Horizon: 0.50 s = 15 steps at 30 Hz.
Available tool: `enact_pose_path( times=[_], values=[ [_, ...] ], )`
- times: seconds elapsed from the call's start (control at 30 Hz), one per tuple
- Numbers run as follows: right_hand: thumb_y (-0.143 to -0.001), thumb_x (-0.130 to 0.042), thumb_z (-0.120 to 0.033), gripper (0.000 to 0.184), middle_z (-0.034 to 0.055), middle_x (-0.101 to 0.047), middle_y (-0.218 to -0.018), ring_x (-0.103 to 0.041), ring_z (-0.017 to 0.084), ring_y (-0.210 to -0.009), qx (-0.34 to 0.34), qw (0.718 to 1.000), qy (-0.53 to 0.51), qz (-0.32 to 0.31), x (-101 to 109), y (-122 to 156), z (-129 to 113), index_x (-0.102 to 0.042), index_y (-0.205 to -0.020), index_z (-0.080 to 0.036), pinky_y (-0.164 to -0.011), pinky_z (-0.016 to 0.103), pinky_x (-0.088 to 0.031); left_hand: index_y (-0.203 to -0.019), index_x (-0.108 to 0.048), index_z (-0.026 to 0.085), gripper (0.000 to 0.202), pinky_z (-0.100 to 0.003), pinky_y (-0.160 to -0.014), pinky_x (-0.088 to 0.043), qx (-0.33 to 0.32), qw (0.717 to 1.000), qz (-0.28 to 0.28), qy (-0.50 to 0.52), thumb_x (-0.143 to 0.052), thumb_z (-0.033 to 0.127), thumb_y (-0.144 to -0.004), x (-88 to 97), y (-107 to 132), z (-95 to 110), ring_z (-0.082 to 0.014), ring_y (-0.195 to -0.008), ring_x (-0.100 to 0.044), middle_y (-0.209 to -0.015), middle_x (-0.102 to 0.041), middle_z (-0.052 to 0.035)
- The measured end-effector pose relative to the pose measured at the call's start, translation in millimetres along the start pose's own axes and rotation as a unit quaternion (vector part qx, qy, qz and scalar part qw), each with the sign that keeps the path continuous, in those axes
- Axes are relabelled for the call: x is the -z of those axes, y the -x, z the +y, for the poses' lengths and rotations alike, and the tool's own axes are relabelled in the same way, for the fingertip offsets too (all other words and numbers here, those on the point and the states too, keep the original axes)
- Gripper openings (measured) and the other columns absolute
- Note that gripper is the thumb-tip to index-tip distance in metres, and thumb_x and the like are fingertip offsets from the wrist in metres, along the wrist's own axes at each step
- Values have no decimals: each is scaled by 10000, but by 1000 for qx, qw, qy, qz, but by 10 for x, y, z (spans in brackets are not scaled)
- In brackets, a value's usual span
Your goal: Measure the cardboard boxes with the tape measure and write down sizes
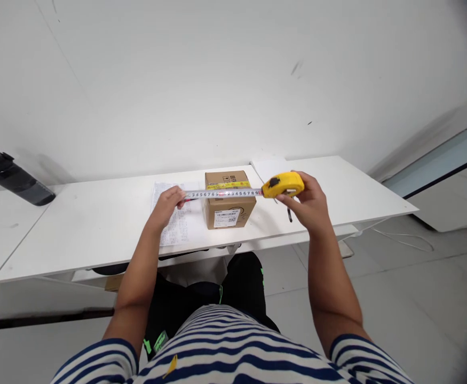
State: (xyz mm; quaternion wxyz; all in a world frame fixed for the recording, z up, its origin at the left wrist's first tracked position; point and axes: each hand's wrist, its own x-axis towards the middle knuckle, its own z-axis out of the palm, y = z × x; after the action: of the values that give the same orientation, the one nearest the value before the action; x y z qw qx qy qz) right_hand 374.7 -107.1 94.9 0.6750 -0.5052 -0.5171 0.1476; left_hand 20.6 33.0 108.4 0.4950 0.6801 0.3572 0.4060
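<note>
A yellow tape measure (283,184) sits in my right hand (310,202), its fingers wrapped round the case and a dark strap hanging below. From the case the printed blade (235,193) runs out leftward. My left hand (167,206) pinches the blade's free end, and something red shows by the fingertips. Behind or under the stretched blade, as seen from above, stands a brown cardboard box (230,205) with yellow tape across its top and a white label on its near side. Whether the blade touches the box I cannot tell.
Printed paper sheets (180,230) lie on the white table (97,224), left of the box. A dark bottle (15,176) stands at the far left. More white paper (271,166) lies near the wall. A pale cable (407,237) runs along the floor at right.
</note>
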Motion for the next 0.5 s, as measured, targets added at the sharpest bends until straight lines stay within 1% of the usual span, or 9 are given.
enact_pose_path(
  times=[0.07,0.1,0.17,0.23,0.3,0.37,0.4,0.43,0.5],
  values=[
    [-637,-937,-309,654,40,-648,-1234,-641,277,-1158,40,999,13,-12,-113,256,-199,-641,-1219,-345,-957,448,-589,-654,-609,226,273,-313,-720,-448,0,999,42,2,-641,430,-831,122,301,-92,-172,-678,-516,-656,-582,-18],
    [-658,-922,-295,624,43,-663,-1205,-655,279,-1126,59,997,21,-48,-219,389,-269,-643,-1213,-355,-927,451,-597,-659,-631,225,278,-324,-738,-461,10,998,60,11,-658,447,-823,138,472,-155,-179,-691,-531,-663,-604,-24],
    [-718,-871,-274,550,43,-701,-1158,-684,279,-1070,124,979,30,-157,-523,632,-330,-644,-1209,-372,-882,452,-599,-684,-656,225,306,-331,-737,-476,58,994,81,54,-714,507,-788,67,828,-288,-178,-677,-543,-658,-621,-21],
    [-786,-808,-281,487,47,-729,-1160,-707,274,-1032,194,945,44,-259,-918,822,-297,-634,-1232,-370,-856,443,-587,-762,-670,234,387,-333,-738,-496,126,979,87,132,-733,616,-764,-105,1172,-386,-181,-695,-574,-692,-643,-22],
    [-852,-752,-337,415,77,-737,-1195,-720,275,-1010,230,911,71,-336,-1345,966,-217,-631,-1248,-322,-811,422,-571,-956,-702,245,603,-364,-741,-528,199,945,16,259,-588,810,-778,-292,1477,-427,-232,-815,-653,-825,-701,-69],
    [-921,-683,-409,348,116,-733,-1226,-719,275,-1039,243,880,106,-395,-1739,1086,-146,-639,-1232,-259,-815,406,-555,-1107,-692,217,841,-416,-788,-557,246,886,-56,389,-448,934,-743,-417,1721,-426,-295,-984,-684,-1007,-730,-134],
    [-953,-645,-425,323,128,-735,-1224,-717,268,-1050,249,864,122,-419,-1910,1141,-124,-644,-1213,-233,-832,399,-549,-1149,-681,201,890,-437,-824,-562,253,858,-64,442,-421,948,-740,-446,1811,-423,-312,-1051,-679,-1078,-728,-153],
    [-984,-603,-417,292,133,-742,-1204,-717,256,-1053,256,850,133,-440,-2060,1192,-111,-649,-1188,-213,-851,390,-543,-1170,-671,188,884,-447,-861,-561,253,837,-50,482,-425,931,-761,-454,1876,-425,-314,-1094,-672,-1119,-725,-158],
    [-1027,-535,-353,236,126,-756,-1142,-722,230,-1024,262,828,140,-475,-2306,1277,-107,-654,-1151,-191,-863,367,-537,-1155,-663,184,708,-421,-915,-550,242,814,31,528,-486,805,-863,-419,1915,-458,-275,-1113,-672,-1122,-733,-129]
  ],
)
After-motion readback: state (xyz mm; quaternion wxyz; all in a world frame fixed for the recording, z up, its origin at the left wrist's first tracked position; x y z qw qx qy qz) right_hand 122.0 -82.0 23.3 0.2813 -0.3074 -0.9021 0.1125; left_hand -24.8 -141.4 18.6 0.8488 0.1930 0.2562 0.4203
